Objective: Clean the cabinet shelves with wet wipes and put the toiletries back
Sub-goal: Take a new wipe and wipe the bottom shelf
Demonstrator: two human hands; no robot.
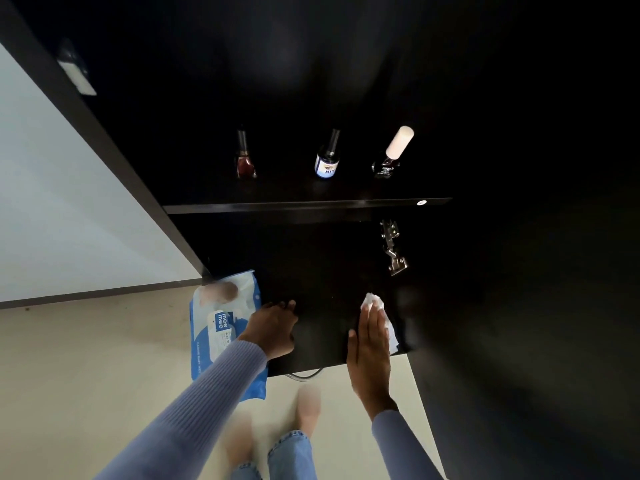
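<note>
A dark cabinet has an upper shelf [304, 204] carrying three small bottles: a dark red one [245, 161], a blue-labelled one [327, 161] and a black one with a white cap [393, 154]. On the lower shelf [322, 271], my right hand [369, 344] lies flat with straight fingers, pressing a white wet wipe [375, 303] against the surface near the right side. My left hand [275, 329] rests on the lower shelf at its left front, fingers bent down onto it, holding nothing that I can see.
A blue and white pack of wet wipes [214, 327] lies on the beige floor at the cabinet's left front corner. A metal door hinge [393, 249] sits on the right inner wall. A white wall [52, 202] stands to the left.
</note>
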